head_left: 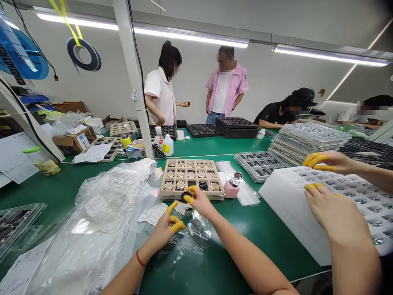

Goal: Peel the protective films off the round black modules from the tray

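Lying nearest, one clear film (187, 246), its printed lines too small to read. One left hand (167, 224), yellow-cotted, fingers parted, grasping nothing visible. One right hand (198, 200), also yellow-cotted, pinching one dark disc (185, 197) by thumb and fingers. Disc: round, without evident long axis; tilted, facing uncertain; located at the right fingertips, above and just right of the left index tip, before the tray's front edge. One clear plastic bag (107, 192) at left, its white label illegible. One beige compartment tray (167, 196) of gold-toned watch pieces (180, 186). One pink bottle (231, 189), beside the tray. Farther: one white bottle (168, 146), yellow label, wording unreadable.
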A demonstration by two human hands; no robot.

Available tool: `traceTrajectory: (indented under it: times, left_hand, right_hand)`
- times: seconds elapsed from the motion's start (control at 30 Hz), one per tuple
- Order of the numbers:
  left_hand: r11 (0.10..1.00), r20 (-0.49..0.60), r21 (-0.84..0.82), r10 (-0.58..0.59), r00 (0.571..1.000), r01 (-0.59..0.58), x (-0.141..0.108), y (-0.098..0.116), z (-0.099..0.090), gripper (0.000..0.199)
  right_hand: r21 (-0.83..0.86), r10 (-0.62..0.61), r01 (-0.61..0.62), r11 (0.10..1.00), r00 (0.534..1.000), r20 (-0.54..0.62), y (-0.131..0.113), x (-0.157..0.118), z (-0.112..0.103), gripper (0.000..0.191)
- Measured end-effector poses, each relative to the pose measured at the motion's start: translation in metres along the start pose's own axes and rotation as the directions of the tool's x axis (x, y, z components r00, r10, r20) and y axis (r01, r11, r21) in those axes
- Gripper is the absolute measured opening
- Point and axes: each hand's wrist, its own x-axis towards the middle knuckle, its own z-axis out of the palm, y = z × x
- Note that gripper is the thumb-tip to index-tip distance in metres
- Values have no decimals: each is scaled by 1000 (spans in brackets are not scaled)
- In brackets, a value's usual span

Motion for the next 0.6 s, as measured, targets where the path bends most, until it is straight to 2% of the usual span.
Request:
traceTrajectory:
  times: [0.07, 0.13, 0.2, 0.3, 0.37, 0.5, 0.6]
  left_hand:
    - [1000, -9, -29, 7, 1000, -7, 0, 1, -3, 73]
    - [1000, 1, -1, 7, 1000, -7, -1, 4, -4, 70]
    - [998, 21, 57, 3, 1000, -4, -2, 7, -4, 65]
    - [995, 43, 99, -1, 999, -3, -4, 8, -2, 60]
    - [995, 43, 99, 0, 999, -5, -5, 8, -1, 58]
    - [997, 40, 79, -11, 999, 8, -3, 9, -1, 60]
    - [999, 30, 49, -22, 999, 20, -3, 10, 0, 61]
  right_hand:
    - [-246, 6, -40, 968, 991, -136, 3, 30, -15, 23]
    - [-386, 6, -83, 919, 980, -197, 6, 51, -26, 20]
    - [-440, -8, -92, 893, 976, -219, 6, 61, -31, 20]
    - [-510, -59, -79, 856, 967, -248, 4, 63, -24, 21]
    - [-569, -107, -41, 821, 968, -225, 3, 62, -15, 22]
    - [-667, -126, 44, 744, 989, -76, 4, 64, 0, 26]
    - [-649, -88, 60, 758, 996, -11, 7, 69, 5, 29]
